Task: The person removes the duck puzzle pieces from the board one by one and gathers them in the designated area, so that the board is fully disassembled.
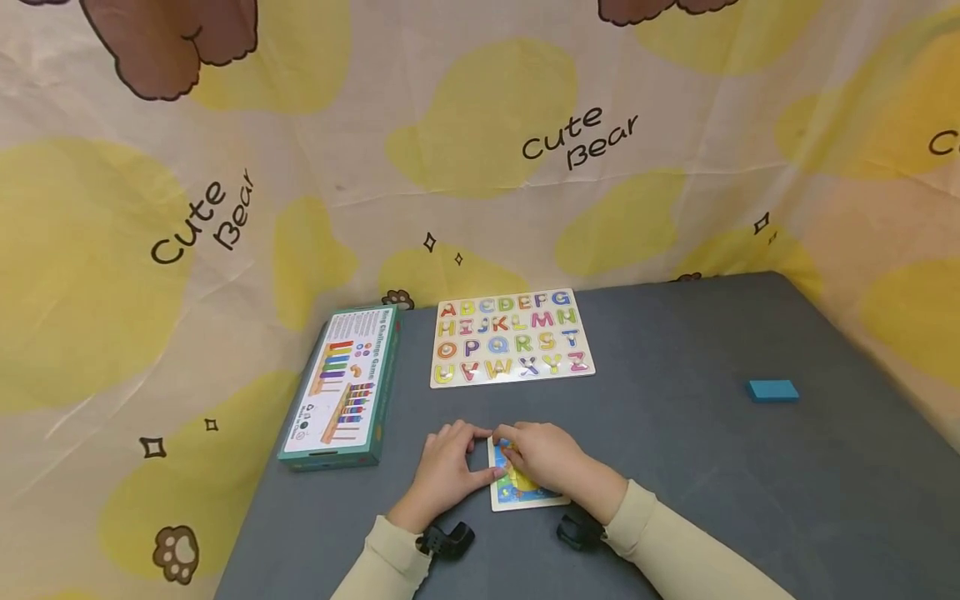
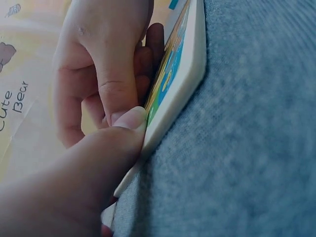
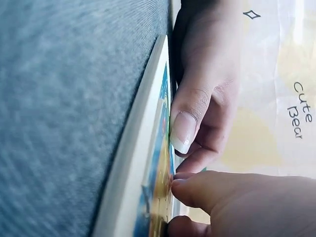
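A small picture puzzle board [image 1: 517, 497] with a white rim and a blue, green and yellow picture lies on the grey table. My left hand [image 1: 448, 468] holds it at its left side: the thumb rests on the edge and the fingers reach to the far left corner. My right hand [image 1: 551, 457] is bent over the board and covers part of the picture. In the right wrist view its fingertips [image 3: 185, 181] touch the picture of the puzzle board [image 3: 158, 163]. Whether they pinch a piece is hidden.
Beyond the hands lies a wooden alphabet board [image 1: 512, 339] filled with coloured letters. To the left is a green-edged Ring Challenge Game box [image 1: 341, 387]. A blue block [image 1: 773, 391] lies at the right. Behind the table [image 1: 660, 350] hangs a patterned cloth [image 1: 480, 125].
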`<state>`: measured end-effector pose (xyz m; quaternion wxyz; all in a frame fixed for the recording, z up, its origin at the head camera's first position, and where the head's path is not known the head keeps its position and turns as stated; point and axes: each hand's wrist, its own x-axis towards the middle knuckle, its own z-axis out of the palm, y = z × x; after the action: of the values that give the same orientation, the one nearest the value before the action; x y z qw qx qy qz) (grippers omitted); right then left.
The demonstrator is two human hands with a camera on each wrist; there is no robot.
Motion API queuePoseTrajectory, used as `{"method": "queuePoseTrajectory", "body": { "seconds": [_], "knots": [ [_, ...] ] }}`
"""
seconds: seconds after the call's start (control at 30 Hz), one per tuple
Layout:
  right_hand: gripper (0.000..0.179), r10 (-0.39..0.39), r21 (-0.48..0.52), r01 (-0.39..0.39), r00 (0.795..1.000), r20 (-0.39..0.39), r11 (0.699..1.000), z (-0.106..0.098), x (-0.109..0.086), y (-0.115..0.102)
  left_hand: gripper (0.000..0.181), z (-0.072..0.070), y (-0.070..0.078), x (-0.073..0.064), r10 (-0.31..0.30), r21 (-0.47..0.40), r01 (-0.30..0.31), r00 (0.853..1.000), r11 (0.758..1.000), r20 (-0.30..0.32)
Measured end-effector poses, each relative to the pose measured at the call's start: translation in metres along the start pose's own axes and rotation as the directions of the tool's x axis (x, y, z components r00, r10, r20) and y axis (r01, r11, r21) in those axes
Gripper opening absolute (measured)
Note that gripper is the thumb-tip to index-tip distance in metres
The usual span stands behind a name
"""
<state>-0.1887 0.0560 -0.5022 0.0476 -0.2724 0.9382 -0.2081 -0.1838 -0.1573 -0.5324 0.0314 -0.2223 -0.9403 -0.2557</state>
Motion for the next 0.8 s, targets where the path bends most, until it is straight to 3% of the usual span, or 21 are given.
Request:
{"method": "queuePoseTrajectory", "body": {
  "seconds": [0.27, 0.5, 0.8],
  "knots": [
    [0.005, -0.045, -0.057, 0.045, 0.999, 0.0, 0.997, 0.0007, -0.001, -0.0016, 0.051, 0.0002, 0.0033, -0.0016, 0.021, 0.008, -0.021, 1.0, 1.0, -0.02],
    [0.016, -0.034, -0.024, 0.033, 0.999, -0.024, 0.999, -0.0002, -0.0005, -0.0014, 0.053, -0.0007, 0.0032, -0.0003, -0.003, 0.014, 0.003, 1.0, 1.0, -0.015],
    [0.015, -0.061, 0.005, 0.061, 0.996, -0.071, 0.998, -0.0007, 0.0014, -0.0003, 0.055, -0.003, 0.0031, 0.0002, -0.015, 0.003, 0.015, 1.0, 1.0, -0.004]
  ]
}}
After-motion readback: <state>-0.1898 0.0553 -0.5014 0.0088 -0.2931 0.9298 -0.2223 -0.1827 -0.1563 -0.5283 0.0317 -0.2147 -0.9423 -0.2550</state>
